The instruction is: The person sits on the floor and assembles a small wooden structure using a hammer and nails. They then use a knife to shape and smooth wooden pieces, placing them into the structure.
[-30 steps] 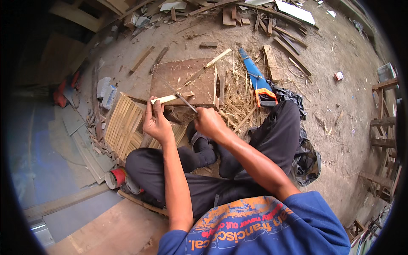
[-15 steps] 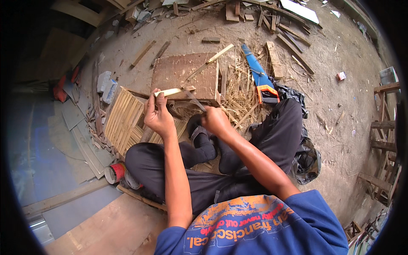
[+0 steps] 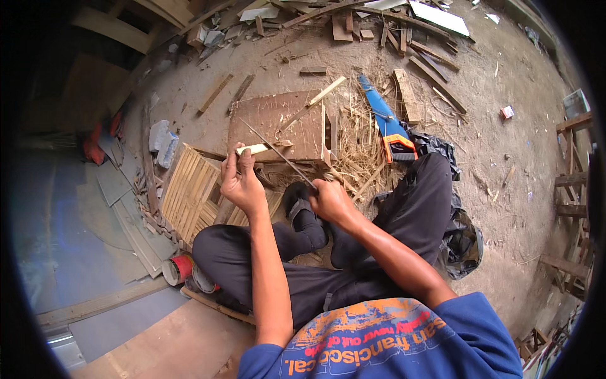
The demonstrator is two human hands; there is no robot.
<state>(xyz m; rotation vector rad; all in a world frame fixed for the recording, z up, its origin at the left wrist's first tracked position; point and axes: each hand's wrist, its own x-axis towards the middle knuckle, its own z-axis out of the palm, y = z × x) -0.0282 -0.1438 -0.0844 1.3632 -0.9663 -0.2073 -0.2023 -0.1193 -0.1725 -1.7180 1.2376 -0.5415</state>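
Observation:
My left hand (image 3: pixel 242 182) pinches a short pale strip of wood or bamboo (image 3: pixel 253 150) between thumb and fingers, over the near edge of a low brown wooden block (image 3: pixel 259 112). In my right hand (image 3: pixel 332 201) is a long, thin-bladed knife (image 3: pixel 293 166), gripped by its handle, which the fingers hide. Its blade points up and left and crosses at the right end of the strip; whether it touches cannot be made out. A longer pale stick (image 3: pixel 314 102) lies slantwise on the block, reaching past its far right corner.
Shavings (image 3: pixel 358 142) lie heaped right of the block, beside a blue handsaw (image 3: pixel 379 112) with an orange-edged handle. A bundle of slats (image 3: pixel 185 183) is near my left knee. Black plastic bags (image 3: pixel 463 243) lie by my right leg. Scrap wood (image 3: pixel 435 66) is scattered behind.
The knife blade has turned to point farther up and left, and more of its length shows. My right hand has moved slightly right and down. The strip stays in my left hand.

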